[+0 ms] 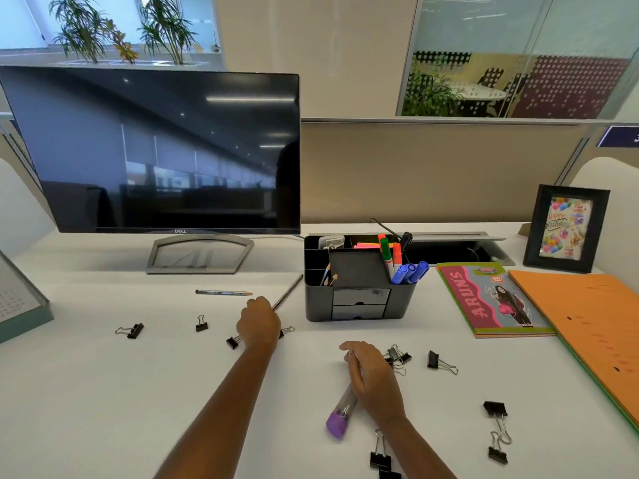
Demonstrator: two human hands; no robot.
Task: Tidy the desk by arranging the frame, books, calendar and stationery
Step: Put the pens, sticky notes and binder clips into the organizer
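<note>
My left hand (258, 324) is closed on the near end of a grey pencil (288, 292) that slants up toward the black organiser (359, 299). Binder clips (232, 341) lie on the desk on either side of that hand. My right hand (373, 378) grips a clear tube with a purple cap (337, 423), cap end toward me. A second pencil (223, 292) lies flat in front of the monitor. The black picture frame (567, 229) stands upright at the back right. A pink-and-green book (491, 299) and an orange folder (587, 323) lie at the right. The calendar (17, 299) shows at the left edge.
A dark monitor (155, 150) on a stand fills the back left. Several more binder clips (442, 363) are scattered over the white desk, near both hands and at the front right. The organiser holds markers, pencils and sticky notes. An open cable tray (460, 243) lies behind it.
</note>
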